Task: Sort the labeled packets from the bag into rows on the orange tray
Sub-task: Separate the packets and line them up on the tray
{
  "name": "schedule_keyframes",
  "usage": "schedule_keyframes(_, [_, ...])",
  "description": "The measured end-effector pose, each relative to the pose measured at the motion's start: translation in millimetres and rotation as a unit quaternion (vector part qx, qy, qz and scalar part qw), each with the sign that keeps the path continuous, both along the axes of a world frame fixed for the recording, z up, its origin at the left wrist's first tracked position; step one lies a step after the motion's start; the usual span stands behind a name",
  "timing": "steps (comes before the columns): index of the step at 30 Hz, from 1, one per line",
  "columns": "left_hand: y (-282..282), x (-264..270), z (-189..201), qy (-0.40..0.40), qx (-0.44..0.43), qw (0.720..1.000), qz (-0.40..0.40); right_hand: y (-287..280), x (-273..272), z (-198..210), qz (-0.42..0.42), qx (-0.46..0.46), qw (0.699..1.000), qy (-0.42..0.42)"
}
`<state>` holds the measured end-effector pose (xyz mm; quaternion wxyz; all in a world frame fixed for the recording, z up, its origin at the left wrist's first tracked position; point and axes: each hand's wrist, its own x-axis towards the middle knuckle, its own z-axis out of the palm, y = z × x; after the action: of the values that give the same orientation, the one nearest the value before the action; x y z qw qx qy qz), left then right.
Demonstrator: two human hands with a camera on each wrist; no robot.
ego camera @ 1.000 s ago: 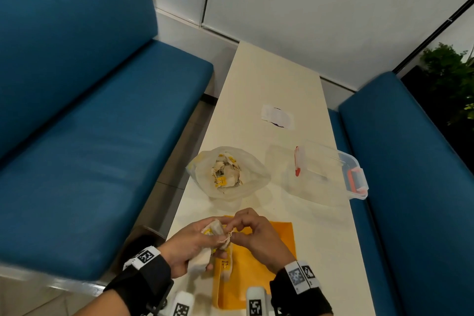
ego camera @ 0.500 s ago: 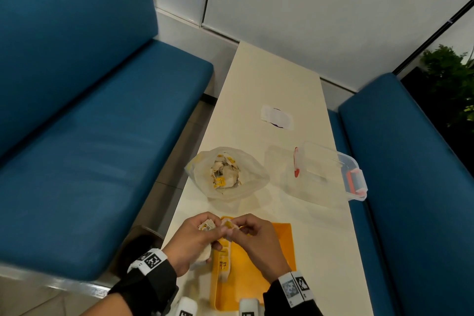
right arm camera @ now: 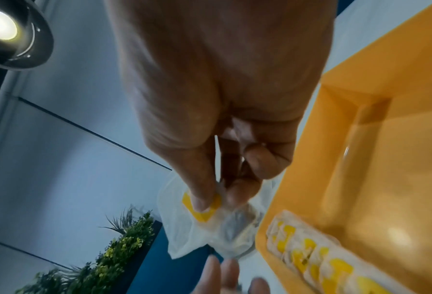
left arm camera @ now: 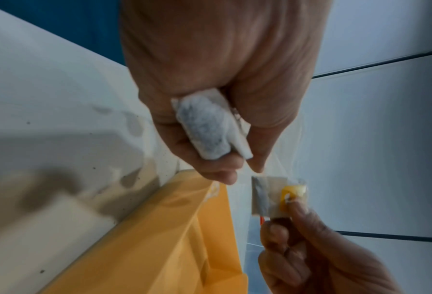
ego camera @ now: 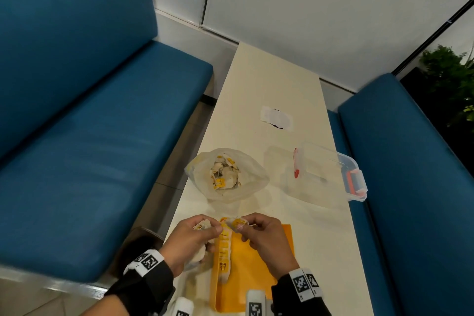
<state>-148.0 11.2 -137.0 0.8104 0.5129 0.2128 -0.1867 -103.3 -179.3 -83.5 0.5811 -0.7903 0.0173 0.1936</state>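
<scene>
Two hands work above the far left corner of the orange tray [ego camera: 259,272]: the left hand [ego camera: 191,241] curls round spare packets [left arm camera: 204,129], and the right hand [ego camera: 264,238] pinches one packet [right arm camera: 210,216] between thumb and fingertips by its yellow label. A fine thread appears to link the packets, so pulling apart could drag a spare loose. Dropped carelessly, the packet could disturb the row [ego camera: 223,251] along the tray's left wall.

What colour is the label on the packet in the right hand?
Yellow, on a white packet pinched by the right hand; clearest in the right wrist view.
</scene>
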Motion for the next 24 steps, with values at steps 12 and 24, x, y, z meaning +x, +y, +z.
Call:
schedule_keyframes(12, [-7.0,-6.5,-10.9,0.029,0.083,0.996,0.003,-18.9,-33.5,-33.8,0.104,-0.115,0.977,0.144])
schedule_keyframes(24, [-17.1,-9.6,-29.0,0.032,0.119,0.992,-0.019,-5.1,-54.7,-61.2,0.094,-0.183,0.967,0.151])
